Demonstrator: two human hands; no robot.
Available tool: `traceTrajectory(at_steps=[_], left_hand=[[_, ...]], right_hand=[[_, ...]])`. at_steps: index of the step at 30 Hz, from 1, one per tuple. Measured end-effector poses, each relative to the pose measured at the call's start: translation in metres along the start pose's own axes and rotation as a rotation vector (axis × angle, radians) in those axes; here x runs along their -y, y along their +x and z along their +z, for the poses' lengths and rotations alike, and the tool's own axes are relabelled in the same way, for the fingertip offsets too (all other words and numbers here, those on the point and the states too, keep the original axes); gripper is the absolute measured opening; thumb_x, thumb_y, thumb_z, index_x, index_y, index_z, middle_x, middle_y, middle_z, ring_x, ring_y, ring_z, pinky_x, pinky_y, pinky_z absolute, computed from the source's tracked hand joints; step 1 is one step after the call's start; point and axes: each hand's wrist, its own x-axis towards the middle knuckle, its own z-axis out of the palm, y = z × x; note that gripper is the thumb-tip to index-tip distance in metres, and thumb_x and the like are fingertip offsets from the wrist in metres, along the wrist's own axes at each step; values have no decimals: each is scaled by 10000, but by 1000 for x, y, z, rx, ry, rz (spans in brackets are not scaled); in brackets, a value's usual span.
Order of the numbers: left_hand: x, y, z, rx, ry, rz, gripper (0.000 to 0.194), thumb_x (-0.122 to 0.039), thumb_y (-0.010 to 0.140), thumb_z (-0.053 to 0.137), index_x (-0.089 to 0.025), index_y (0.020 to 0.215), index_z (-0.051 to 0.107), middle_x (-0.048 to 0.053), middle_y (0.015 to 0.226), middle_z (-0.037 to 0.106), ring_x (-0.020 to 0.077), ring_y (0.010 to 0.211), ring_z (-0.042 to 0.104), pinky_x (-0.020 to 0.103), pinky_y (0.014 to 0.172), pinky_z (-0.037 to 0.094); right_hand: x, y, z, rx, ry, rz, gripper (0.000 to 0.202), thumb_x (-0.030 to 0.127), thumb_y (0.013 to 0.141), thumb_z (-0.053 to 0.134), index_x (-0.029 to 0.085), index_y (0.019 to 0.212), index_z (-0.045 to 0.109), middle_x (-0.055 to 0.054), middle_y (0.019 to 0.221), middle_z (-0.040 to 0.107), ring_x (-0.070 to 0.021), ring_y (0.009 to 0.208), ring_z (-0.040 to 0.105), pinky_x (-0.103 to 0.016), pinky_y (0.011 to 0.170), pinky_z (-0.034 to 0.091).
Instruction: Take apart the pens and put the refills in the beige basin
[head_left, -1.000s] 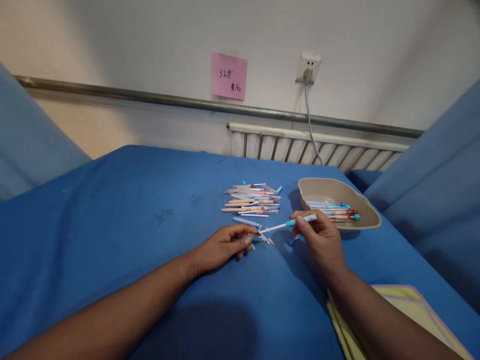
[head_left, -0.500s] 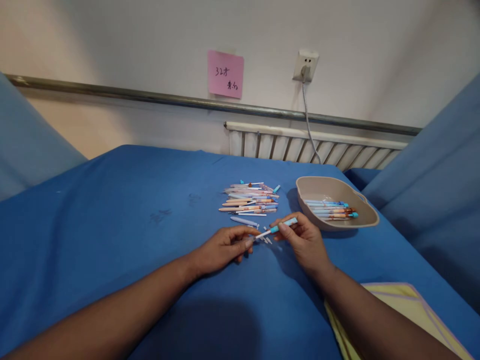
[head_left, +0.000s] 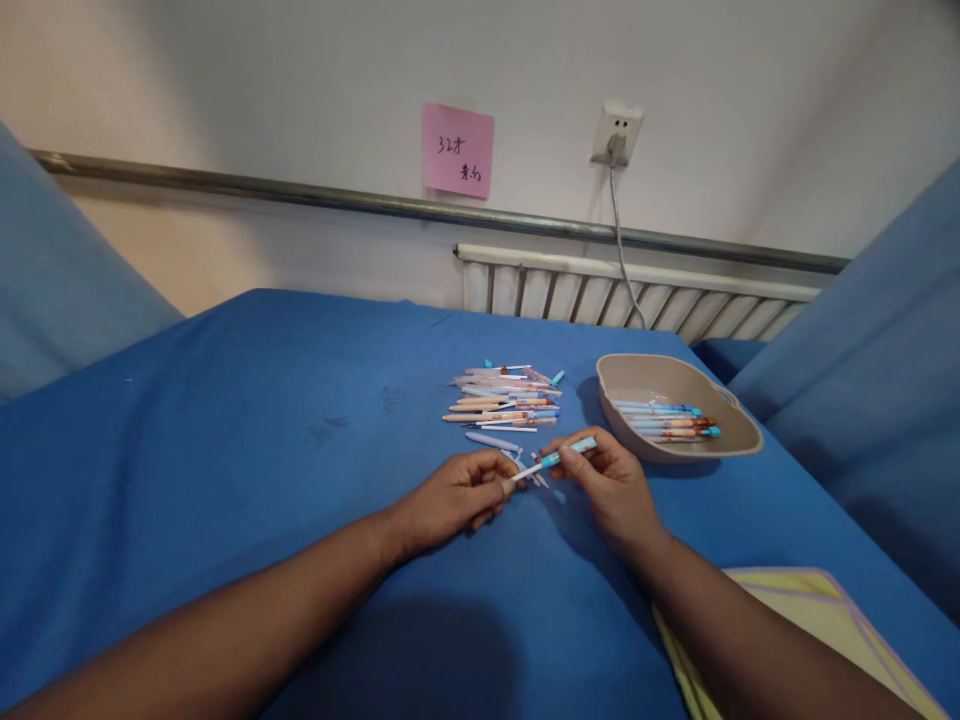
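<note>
My right hand pinches a light blue pen barrel between thumb and fingers. A thin white refill sticks out of its lower left end. My left hand is closed on the refill's far tip, which the fingers hide. Just beyond the hands lie a lilac pen barrel and several small clear and white pen parts, partly covered by the fingers. Farther back, a pile of pens, barrels and white refills is spread on the blue cloth.
A beige basin with several pens stands to the right. A yellow cloth lies under my right forearm. Blue cloth covers the table. Behind are a radiator, a metal rail and a plugged socket.
My left fingers have closed more tightly around the refill's tip. The right hand keeps the barrel almost in place. The whole view has shifted slightly.
</note>
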Motion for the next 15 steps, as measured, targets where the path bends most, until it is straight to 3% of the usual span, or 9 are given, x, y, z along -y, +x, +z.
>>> traceTrajectory(at_steps=[4, 8, 12, 15], left_hand=[[1, 0, 1, 15, -11, 10, 307, -398, 856, 513, -163, 1054, 529, -55, 622, 492, 43, 424, 383, 168, 410, 286], [2, 0, -1, 12, -47, -9, 313, -412, 830, 550, -152, 1004, 540, -59, 605, 482, 40, 423, 380, 167, 413, 284], [5, 3, -6, -28, -121, -47, 350, -423, 789, 592, -146, 994, 534, -65, 597, 479, 33, 400, 361, 166, 389, 263], [8, 4, -8, -63, -152, -63, 356, -421, 789, 590, -144, 1004, 524, -64, 607, 485, 32, 400, 369, 166, 386, 274]], right_hand=[[1, -1, 2, 7, -3, -1, 203, 379, 739, 686, 195, 777, 609, -28, 819, 689, -135, 689, 608, -264, 652, 506], [0, 0, -1, 7, 22, -6, 191, 369, 757, 673, 196, 786, 599, -29, 836, 692, -146, 725, 625, -273, 664, 516], [2, 6, -16, -143, 120, -68, 182, 363, 782, 651, 205, 827, 572, -33, 889, 685, -178, 825, 638, -300, 678, 527], [5, 8, -22, -223, 108, -117, 193, 368, 789, 642, 201, 835, 557, -34, 884, 672, -165, 776, 633, -290, 648, 519]])
